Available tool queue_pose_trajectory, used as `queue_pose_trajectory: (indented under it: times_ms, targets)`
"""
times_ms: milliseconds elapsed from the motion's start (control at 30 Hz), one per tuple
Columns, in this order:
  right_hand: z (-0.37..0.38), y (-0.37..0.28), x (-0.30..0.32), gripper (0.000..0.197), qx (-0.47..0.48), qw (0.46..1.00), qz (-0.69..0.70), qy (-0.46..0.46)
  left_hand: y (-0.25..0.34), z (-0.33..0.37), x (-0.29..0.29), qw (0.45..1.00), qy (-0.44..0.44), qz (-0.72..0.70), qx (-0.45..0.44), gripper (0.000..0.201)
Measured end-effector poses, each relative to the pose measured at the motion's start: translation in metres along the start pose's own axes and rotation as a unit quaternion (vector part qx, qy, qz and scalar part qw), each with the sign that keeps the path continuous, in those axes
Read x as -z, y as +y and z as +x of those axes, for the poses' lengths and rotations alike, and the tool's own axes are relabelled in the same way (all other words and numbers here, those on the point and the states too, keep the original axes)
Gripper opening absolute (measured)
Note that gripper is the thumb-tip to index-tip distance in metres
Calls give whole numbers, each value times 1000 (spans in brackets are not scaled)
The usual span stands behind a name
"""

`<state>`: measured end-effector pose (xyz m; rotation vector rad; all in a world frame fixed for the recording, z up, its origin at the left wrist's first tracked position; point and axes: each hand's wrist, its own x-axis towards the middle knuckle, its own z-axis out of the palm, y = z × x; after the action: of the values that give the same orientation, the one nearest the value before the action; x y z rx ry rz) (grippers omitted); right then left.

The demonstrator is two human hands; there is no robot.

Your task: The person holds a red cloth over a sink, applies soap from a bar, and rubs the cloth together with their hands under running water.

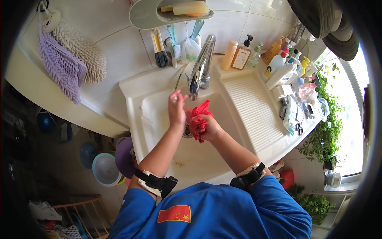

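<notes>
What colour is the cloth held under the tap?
Red. The cloth is bunched in the right hand over the sink, clearest in the head view.

Cloth in sink — under faucet, bottles behind

Daylight reaches you from the window at the right edge, where the pane is blown out to near white. It leaves the white sink and wall tiles bright and evenly lit, with a hard glint along the chrome faucet. The floor at the lower left sits in deep shadow. Your fisheye lens bends the sink's edges, and a black vignette rings the corners. Focus is sharp in the middle and softer toward the rim.
</notes>
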<state>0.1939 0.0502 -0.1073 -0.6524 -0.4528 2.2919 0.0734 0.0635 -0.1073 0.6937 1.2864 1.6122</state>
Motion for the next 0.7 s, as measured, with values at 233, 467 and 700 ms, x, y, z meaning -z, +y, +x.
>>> queue_pose_trajectory:
  times_ms: [233,467,700]
  targets:
    - [26,7,38,40,69,977,173,-100,4,-56,-24,830,-201,299,-425,35]
    - [4,6,15,40,17,989,101,-109,11,-33,-15,807,-230,333,-431,33]
    - [-16,0,-18,51,-18,992,123,-25,-5,-24,-12,889,-142,308,-308,31]
